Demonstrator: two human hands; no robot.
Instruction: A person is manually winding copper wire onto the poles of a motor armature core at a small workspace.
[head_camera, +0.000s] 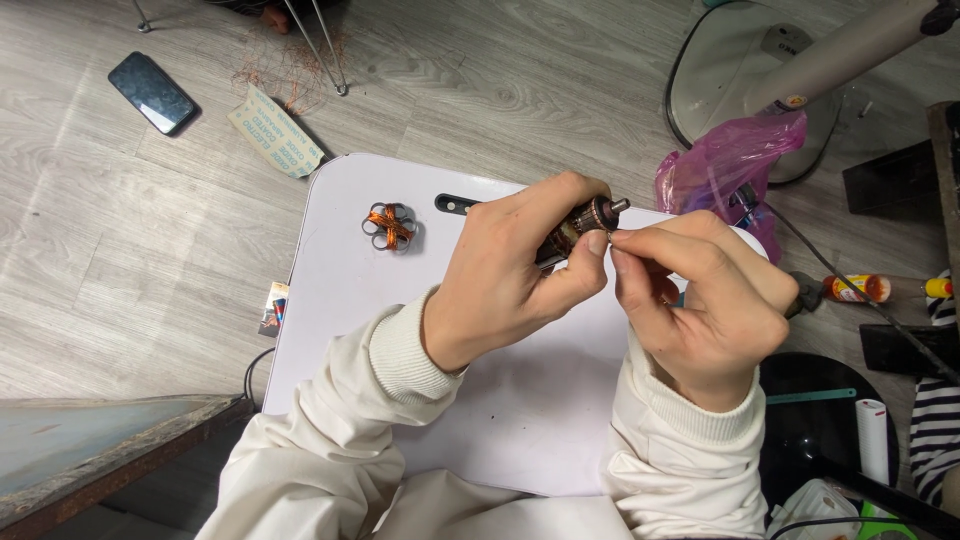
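- A wound copper coil (389, 226) lies on the white tabletop (330, 300), well apart from the hands.
- Left hand (500, 280) is closed around the small motor armature (583, 222), above the tabletop; keep it steady.
- Right hand (700, 300) pinches at its end, fingertips closed; whether on fine wire, I cannot tell. Gentle tension seems wise.

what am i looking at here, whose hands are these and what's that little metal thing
This is one picture from a camera worn on a person's head, looking down at their own two hands. The left hand grips a small motor rotor, a ribbed metal cylinder with copper windings and a short shaft. The right hand pinches at its end with the fingertips. Below is a small white table; on it lies a second copper-wound core. A phone lies on the wooden floor, and a pink plastic bag sits beyond the table.
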